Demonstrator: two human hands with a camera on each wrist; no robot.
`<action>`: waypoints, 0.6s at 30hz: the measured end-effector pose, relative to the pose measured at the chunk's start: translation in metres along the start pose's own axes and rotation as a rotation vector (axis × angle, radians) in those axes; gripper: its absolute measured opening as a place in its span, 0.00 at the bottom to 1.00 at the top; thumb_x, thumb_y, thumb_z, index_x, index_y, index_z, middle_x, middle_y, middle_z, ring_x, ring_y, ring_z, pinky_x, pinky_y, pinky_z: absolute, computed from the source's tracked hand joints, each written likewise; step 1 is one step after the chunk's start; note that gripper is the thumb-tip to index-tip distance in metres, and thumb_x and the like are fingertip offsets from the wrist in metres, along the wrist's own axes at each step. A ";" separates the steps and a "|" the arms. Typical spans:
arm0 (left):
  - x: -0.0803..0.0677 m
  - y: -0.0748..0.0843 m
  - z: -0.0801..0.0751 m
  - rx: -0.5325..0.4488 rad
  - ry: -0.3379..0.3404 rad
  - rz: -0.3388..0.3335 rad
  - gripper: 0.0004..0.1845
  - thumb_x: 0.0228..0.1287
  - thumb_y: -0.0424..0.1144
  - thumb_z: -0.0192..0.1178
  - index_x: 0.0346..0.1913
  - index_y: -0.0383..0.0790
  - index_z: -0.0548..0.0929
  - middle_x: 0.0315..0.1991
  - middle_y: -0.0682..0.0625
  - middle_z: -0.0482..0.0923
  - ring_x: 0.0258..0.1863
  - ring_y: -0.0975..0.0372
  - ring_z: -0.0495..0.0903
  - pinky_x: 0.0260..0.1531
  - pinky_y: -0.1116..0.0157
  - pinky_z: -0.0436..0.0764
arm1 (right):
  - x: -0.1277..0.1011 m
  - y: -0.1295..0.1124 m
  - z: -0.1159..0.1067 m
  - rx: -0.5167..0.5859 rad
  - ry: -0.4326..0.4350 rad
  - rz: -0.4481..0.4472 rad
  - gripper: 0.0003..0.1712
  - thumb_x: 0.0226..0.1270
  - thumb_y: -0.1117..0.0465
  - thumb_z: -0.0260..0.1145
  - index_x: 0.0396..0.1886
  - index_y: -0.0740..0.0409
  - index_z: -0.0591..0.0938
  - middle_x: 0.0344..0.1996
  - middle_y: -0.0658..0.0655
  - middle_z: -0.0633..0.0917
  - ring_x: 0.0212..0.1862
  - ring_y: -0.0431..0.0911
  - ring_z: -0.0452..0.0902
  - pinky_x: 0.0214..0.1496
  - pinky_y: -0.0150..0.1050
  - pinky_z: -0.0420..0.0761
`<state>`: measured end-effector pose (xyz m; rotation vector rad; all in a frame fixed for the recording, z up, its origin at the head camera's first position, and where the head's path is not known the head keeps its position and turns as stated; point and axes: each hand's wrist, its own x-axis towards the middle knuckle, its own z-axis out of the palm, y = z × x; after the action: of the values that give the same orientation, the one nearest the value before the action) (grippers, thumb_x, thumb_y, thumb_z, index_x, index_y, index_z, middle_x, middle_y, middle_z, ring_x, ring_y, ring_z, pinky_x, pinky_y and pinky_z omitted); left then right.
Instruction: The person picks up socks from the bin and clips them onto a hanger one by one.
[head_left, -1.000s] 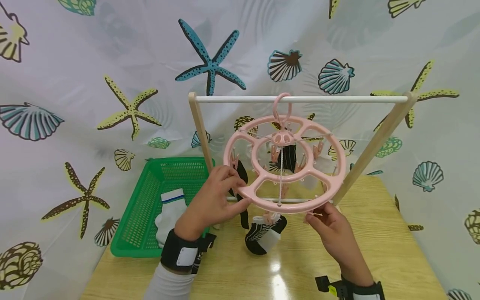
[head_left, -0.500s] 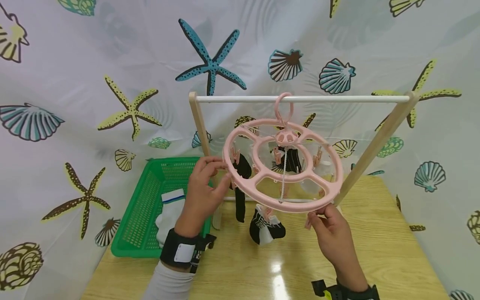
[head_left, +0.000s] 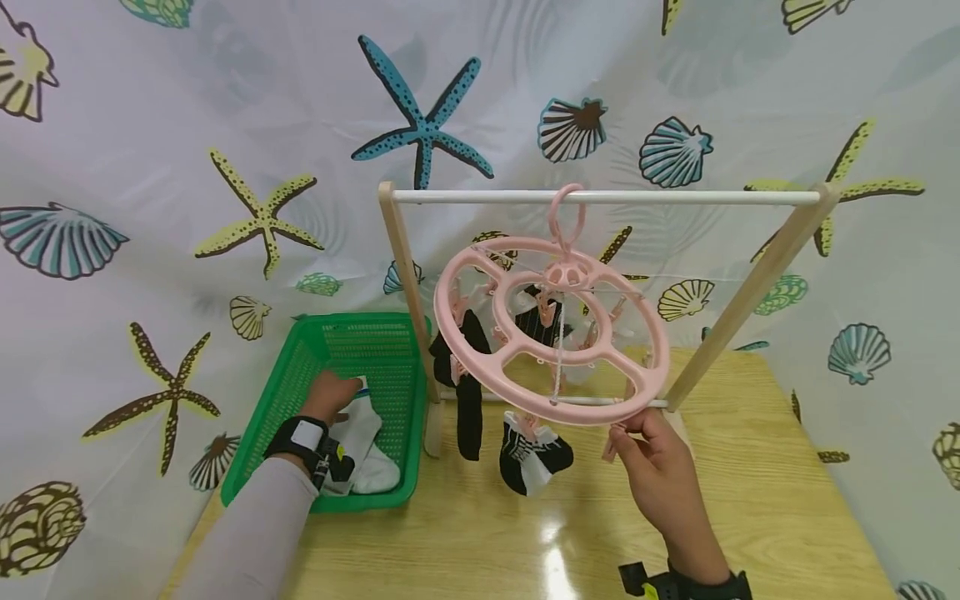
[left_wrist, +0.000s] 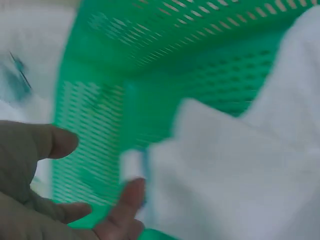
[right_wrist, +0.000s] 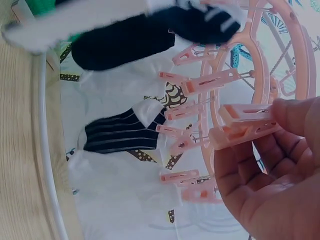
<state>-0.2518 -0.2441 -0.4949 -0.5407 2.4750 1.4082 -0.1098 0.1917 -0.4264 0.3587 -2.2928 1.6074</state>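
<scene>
My left hand is down inside the green basket, over a white sock with a blue-striped cuff. In the left wrist view its thumb and fingers are spread, one fingertip at the cuff. A pink round clip hanger hangs tilted, lower toward me. My right hand pinches one of its pink clothespins below the front right rim; in the right wrist view nothing sits in that clothespin's mouth. Other clips hold a black sock, a black-and-white sock and a black striped sock.
The hanger's hook loops over the white bar of a rack with slanted wooden posts. The rack stands on a wood-grain table, with the basket at its left. Another white sock lies in the basket. Behind is a shell-and-starfish curtain.
My left hand has left the hanger's rim and moved left and down into the basket. The hanger has turned and swung slightly left. My right hand still pinches the clothespin.
</scene>
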 end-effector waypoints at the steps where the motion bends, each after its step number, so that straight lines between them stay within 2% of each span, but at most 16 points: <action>1: 0.004 -0.008 -0.001 -0.067 -0.011 -0.063 0.41 0.66 0.41 0.47 0.69 0.26 0.35 0.67 0.27 0.42 0.62 0.39 0.56 0.50 0.49 0.72 | 0.000 0.001 0.000 0.008 -0.003 0.000 0.03 0.68 0.67 0.55 0.37 0.56 0.75 0.34 0.52 0.76 0.30 0.45 0.77 0.33 0.34 0.77; 3: 0.010 -0.022 0.000 -0.078 0.007 -0.117 0.40 0.65 0.41 0.47 0.69 0.24 0.37 0.66 0.27 0.44 0.62 0.39 0.56 0.49 0.50 0.73 | 0.000 0.001 0.000 0.021 -0.008 0.004 0.03 0.68 0.67 0.55 0.37 0.57 0.75 0.35 0.52 0.76 0.30 0.45 0.76 0.33 0.34 0.77; 7: 0.011 -0.038 0.003 0.079 0.110 -0.123 0.37 0.62 0.41 0.49 0.64 0.17 0.50 0.58 0.24 0.58 0.53 0.39 0.66 0.43 0.51 0.74 | 0.000 0.002 0.001 0.047 -0.022 0.001 0.03 0.68 0.67 0.55 0.37 0.57 0.76 0.36 0.52 0.76 0.30 0.46 0.76 0.33 0.35 0.77; 8: 0.010 -0.039 0.004 0.116 0.139 -0.113 0.36 0.62 0.40 0.50 0.63 0.16 0.52 0.57 0.23 0.59 0.52 0.39 0.67 0.43 0.50 0.74 | 0.000 0.002 0.001 0.048 -0.025 -0.006 0.04 0.67 0.68 0.55 0.37 0.57 0.76 0.36 0.52 0.76 0.31 0.46 0.76 0.33 0.35 0.77; 11: 0.007 -0.041 0.008 0.120 0.224 -0.075 0.34 0.61 0.38 0.49 0.63 0.16 0.54 0.55 0.23 0.61 0.50 0.38 0.67 0.44 0.47 0.72 | 0.000 0.003 0.001 0.042 -0.029 -0.029 0.05 0.67 0.69 0.56 0.37 0.57 0.76 0.34 0.53 0.76 0.31 0.46 0.76 0.32 0.35 0.77; 14: 0.005 -0.038 0.012 0.153 0.290 -0.024 0.21 0.61 0.37 0.49 0.48 0.19 0.70 0.39 0.28 0.70 0.36 0.44 0.71 0.34 0.53 0.73 | -0.001 0.004 0.001 0.035 -0.027 -0.039 0.05 0.67 0.70 0.55 0.37 0.57 0.76 0.33 0.55 0.76 0.32 0.46 0.76 0.32 0.34 0.77; 16: 0.005 -0.037 0.014 0.192 0.319 0.014 0.15 0.60 0.36 0.50 0.37 0.22 0.75 0.31 0.34 0.72 0.30 0.48 0.71 0.28 0.58 0.71 | -0.001 0.004 0.000 0.038 -0.028 -0.035 0.05 0.67 0.70 0.55 0.37 0.57 0.76 0.34 0.56 0.76 0.32 0.46 0.76 0.32 0.34 0.77; 18: 0.004 -0.033 0.014 0.217 0.302 0.036 0.13 0.59 0.35 0.49 0.34 0.24 0.75 0.29 0.36 0.73 0.28 0.50 0.71 0.27 0.58 0.70 | -0.001 0.004 0.000 0.043 -0.028 -0.022 0.05 0.67 0.69 0.55 0.37 0.56 0.76 0.34 0.57 0.76 0.32 0.46 0.77 0.33 0.35 0.78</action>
<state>-0.2409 -0.2485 -0.5288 -0.7091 2.8418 1.1180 -0.1103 0.1936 -0.4302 0.4179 -2.2688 1.6532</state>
